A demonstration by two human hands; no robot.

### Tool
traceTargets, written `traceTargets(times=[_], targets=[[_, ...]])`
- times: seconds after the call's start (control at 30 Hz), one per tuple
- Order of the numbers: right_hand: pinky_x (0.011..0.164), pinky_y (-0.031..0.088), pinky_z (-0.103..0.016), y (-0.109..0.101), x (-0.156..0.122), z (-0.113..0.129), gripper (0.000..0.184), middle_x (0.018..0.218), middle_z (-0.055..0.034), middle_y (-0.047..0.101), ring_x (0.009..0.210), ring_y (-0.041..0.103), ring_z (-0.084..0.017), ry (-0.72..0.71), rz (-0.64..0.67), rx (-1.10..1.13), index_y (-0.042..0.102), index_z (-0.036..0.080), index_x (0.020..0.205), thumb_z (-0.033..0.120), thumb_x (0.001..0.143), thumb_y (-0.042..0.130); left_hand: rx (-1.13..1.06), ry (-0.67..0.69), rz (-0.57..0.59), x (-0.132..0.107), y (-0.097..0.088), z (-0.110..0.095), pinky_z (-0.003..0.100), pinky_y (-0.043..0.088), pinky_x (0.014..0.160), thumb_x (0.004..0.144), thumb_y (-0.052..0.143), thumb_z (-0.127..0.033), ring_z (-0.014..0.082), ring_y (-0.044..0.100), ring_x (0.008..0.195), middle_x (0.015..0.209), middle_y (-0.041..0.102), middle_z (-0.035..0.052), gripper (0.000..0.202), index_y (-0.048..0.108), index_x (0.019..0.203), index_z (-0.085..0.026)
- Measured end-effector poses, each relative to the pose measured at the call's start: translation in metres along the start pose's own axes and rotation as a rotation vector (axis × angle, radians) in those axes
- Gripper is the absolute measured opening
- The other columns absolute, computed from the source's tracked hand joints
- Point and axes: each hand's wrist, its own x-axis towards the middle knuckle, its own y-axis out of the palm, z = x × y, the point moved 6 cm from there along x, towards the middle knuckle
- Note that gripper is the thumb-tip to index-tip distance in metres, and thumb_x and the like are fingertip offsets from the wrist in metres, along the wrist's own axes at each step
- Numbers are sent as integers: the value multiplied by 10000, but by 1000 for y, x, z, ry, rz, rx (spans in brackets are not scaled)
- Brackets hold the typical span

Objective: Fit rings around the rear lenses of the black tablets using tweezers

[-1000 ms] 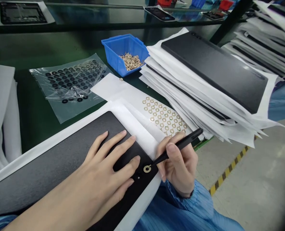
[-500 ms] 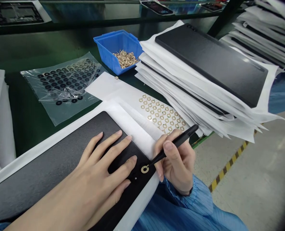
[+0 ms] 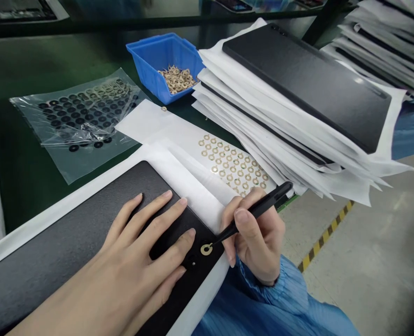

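Observation:
My left hand (image 3: 140,252) lies flat with fingers spread on a black tablet-like panel (image 3: 63,233), over its corner end. In my right hand (image 3: 258,233) I grip black tweezers (image 3: 259,208), their tips pointing down left. The tips meet a gold ring sticker with a small tab (image 3: 202,252) on the panel's corner, around a dark round spot. A small round dot sits just below the ring. White paper (image 3: 184,179) lies under the panel. Beyond it is a white sheet (image 3: 151,123) with rows of similar gold rings on its right part.
A blue bin (image 3: 146,70) holds many loose gold rings. Left of it lies a clear plastic sheet (image 3: 62,161) with black discs. At right stands a stack of white papers (image 3: 242,121) with a black panel (image 3: 308,84) on top. Yellow-black tape (image 3: 327,233) marks the floor.
The view has shifted slightly, so the bench items appear a little further left. The tweezer tips have moved from the ring's tab toward its inner edge. My left hand keeps its place on the panel.

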Motion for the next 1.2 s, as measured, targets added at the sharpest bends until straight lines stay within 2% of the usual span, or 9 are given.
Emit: traceTargets(times=[0.17,0.27,0.4,0.57,0.63,0.73,1.0,1.07,1.2], targets=[[244,291,-114,-1,-3,3,48,708,26,545,311,455,-18,-58,-2,-69,493,201,878,187,924,484,13,15,40,-2,4,1,487,134,1123,867,453,-177,273,230,1373,1439,333,49,420,468,1268,-300],[261,321,-152,-1,-8,11,46,694,24,528,333,433,-29,-192,-40,-226,521,203,896,169,907,492,-18,35,16,-3,4,0,552,129,1090,875,396,-185,316,223,1365,1429,341,61,467,440,1305,-361],[327,406,-218,0,-14,21,57,680,2,533,452,526,-100,-354,-99,-381,542,220,924,198,872,535,6,75,75,-4,8,0,566,90,1084,862,403,-216,339,187,1369,1456,304,69,569,328,1394,-400],[273,389,-222,-1,-14,15,80,765,-3,565,362,484,-77,-234,-86,-241,507,265,994,253,938,451,19,73,57,-3,7,0,540,67,1097,832,428,-179,324,205,1362,1435,346,48,623,332,1401,-411],[281,395,-233,-2,-13,13,69,803,-4,567,365,504,-84,-158,-91,-209,491,292,993,290,946,442,7,64,27,-3,6,-3,546,77,1092,828,411,-165,321,228,1352,1424,366,51,612,362,1390,-404],[311,402,-238,-1,-12,13,63,803,-2,562,396,530,-97,-89,-62,-206,484,305,992,314,945,442,15,14,56,-5,6,-6,559,101,1085,822,401,-118,310,231,1356,1439,359,49,622,386,1375,-402],[336,417,-250,-3,-15,13,86,778,0,569,412,516,-95,-194,-43,-182,507,280,995,245,924,473,12,-26,91,-9,7,-11,546,78,1106,826,377,-72,285,192,1389,1465,341,29,634,375,1392,-359],[344,411,-251,-4,-16,13,107,779,-2,568,429,521,-99,-212,-39,-190,512,278,1000,223,911,490,19,6,90,-8,7,-13,543,74,1108,827,380,-69,283,193,1389,1464,345,31,625,384,1388,-344],[358,403,-242,-1,-14,14,150,788,-4,574,439,516,-92,-231,1,-204,509,277,996,171,890,517,-35,1,71,-5,3,-10,519,122,1106,857,381,-101,253,251,1366,1454,361,23,517,466,1311,-333]])
